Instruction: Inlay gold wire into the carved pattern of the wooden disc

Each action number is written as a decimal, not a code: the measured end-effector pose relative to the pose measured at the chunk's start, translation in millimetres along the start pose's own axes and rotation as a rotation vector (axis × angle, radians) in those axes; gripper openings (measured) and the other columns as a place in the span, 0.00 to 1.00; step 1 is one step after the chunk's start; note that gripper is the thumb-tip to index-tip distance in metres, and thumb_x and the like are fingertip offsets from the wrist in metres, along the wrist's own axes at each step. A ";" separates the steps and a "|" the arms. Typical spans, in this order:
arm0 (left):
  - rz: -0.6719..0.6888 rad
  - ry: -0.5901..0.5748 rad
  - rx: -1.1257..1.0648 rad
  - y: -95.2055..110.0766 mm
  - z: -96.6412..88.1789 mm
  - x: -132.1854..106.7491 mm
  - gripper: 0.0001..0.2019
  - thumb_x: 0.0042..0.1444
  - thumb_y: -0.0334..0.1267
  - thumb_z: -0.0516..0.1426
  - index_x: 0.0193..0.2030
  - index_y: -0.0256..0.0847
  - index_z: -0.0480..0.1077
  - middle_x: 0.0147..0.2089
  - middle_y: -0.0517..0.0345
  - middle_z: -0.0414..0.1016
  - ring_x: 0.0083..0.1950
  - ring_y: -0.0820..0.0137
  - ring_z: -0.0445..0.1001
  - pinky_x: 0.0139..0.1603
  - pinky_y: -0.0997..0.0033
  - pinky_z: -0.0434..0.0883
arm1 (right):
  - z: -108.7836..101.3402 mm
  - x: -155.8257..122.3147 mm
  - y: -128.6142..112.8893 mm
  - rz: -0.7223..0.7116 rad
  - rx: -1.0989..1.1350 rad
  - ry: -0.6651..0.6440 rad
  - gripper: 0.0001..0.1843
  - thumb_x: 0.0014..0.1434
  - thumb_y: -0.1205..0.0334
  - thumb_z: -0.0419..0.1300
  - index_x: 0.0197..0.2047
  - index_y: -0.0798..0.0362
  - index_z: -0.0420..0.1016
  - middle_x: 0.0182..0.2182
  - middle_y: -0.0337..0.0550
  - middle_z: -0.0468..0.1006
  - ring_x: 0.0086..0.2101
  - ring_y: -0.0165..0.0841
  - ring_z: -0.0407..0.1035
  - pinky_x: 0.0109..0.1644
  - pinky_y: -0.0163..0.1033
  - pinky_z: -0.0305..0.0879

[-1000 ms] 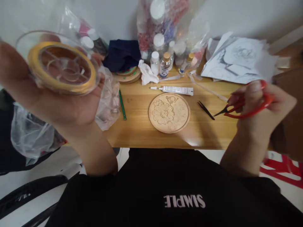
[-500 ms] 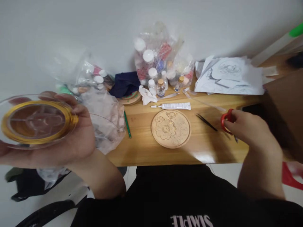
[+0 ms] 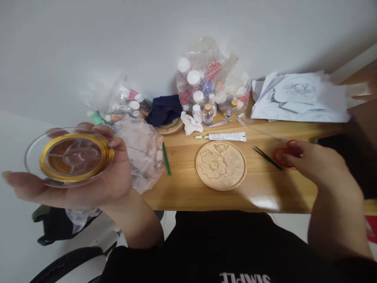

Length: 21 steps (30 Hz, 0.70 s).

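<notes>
My left hand (image 3: pixel 88 184) is raised off the left end of the table and grips a clear plastic spool of gold wire (image 3: pixel 70 158), fingers curled round its rim. My right hand (image 3: pixel 318 167) rests low on the table's right side with its fingers on red-handled scissors (image 3: pixel 284 155). Black tweezers (image 3: pixel 266 157) lie just left of the scissors. A round carved wooden disc (image 3: pixel 220 165) with a flower pattern lies in the middle of the wooden table (image 3: pixel 188 188), between my hands.
A white glue tube (image 3: pixel 224 136) lies behind the disc, a green pencil (image 3: pixel 166 159) to its left. Clear bags of small bottles (image 3: pixel 206 84) stand against the wall, with crumpled plastic (image 3: pixel 141 149), dark cloth (image 3: pixel 165 110) and sketch papers (image 3: pixel 297 98) at back right.
My right hand came down from the air to the table with the scissors. My left hand lowered the spool and turned it flatter. The view tilted up toward the wall.
</notes>
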State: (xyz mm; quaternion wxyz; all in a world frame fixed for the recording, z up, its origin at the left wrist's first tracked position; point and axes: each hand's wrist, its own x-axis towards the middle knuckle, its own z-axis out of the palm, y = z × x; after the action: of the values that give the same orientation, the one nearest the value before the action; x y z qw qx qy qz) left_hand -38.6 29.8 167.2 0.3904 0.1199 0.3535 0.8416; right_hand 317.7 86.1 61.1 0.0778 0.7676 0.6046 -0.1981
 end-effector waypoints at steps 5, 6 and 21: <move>0.103 -0.294 0.061 -13.4 -15.5 8.9 0.32 0.63 0.68 0.39 0.33 0.45 0.68 0.34 0.62 0.76 0.40 0.74 0.76 0.33 0.80 0.71 | -11.3 -9.8 -10.1 0.091 0.024 0.030 0.12 0.48 0.49 0.61 0.21 0.45 0.67 0.19 0.41 0.66 0.20 0.36 0.57 0.27 0.43 0.55; 0.116 -0.303 0.072 -17.8 -16.0 10.1 0.29 0.62 0.68 0.44 0.32 0.45 0.68 0.34 0.63 0.77 0.39 0.74 0.76 0.33 0.79 0.71 | -13.4 -13.1 -11.8 0.116 0.041 0.081 0.12 0.48 0.50 0.61 0.21 0.45 0.67 0.17 0.40 0.65 0.19 0.36 0.56 0.27 0.43 0.55; -0.475 -0.228 -0.003 -85.9 -32.6 -47.4 0.17 0.47 0.53 0.64 0.40 0.47 0.73 0.42 0.57 0.75 0.47 0.65 0.76 0.42 0.69 0.75 | 0.1 -77.4 -105.2 -0.804 0.383 -0.084 0.19 0.60 0.52 0.58 0.22 0.52 0.63 0.19 0.36 0.69 0.19 0.25 0.54 0.27 0.34 0.49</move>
State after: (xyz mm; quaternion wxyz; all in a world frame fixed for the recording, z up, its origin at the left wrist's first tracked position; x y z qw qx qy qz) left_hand 26.5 16.5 88.1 0.6146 0.1269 0.3240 0.7079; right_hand 202.1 43.7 104.4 -0.1247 0.4635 0.8036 -0.3519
